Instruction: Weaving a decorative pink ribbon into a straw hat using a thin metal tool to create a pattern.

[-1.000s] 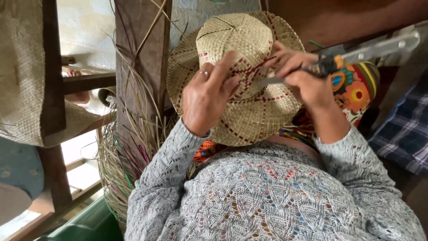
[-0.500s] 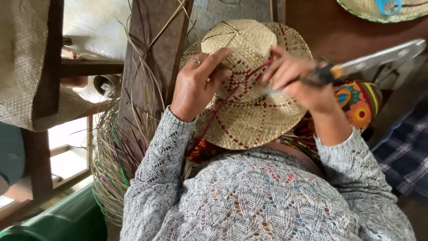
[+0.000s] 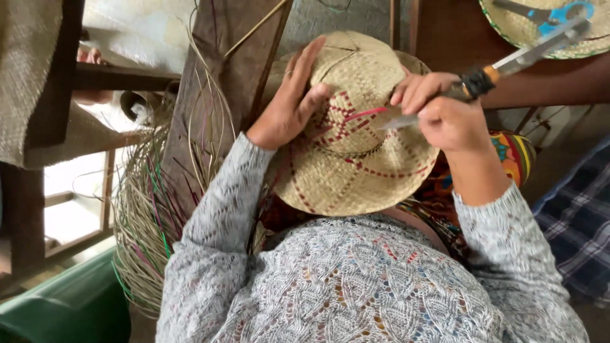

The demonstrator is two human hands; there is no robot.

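Both hands' fingers rest on the straw hat (image 3: pixel 356 159), right hand (image 3: pixel 445 117) gripping a knife (image 3: pixel 502 67)

Dark wooden post (image 3: pixel 222 70) beside daylit slatted frame (image 3: pixel 70 209), brown table (image 3: pixel 457 38)

Soft daylight from the bright upper left, mild shadows, sharp centre, right edge perhaps slightly blurred

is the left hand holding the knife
No, the left hand lies flat on the straw hat, while the right hand grips the knife.
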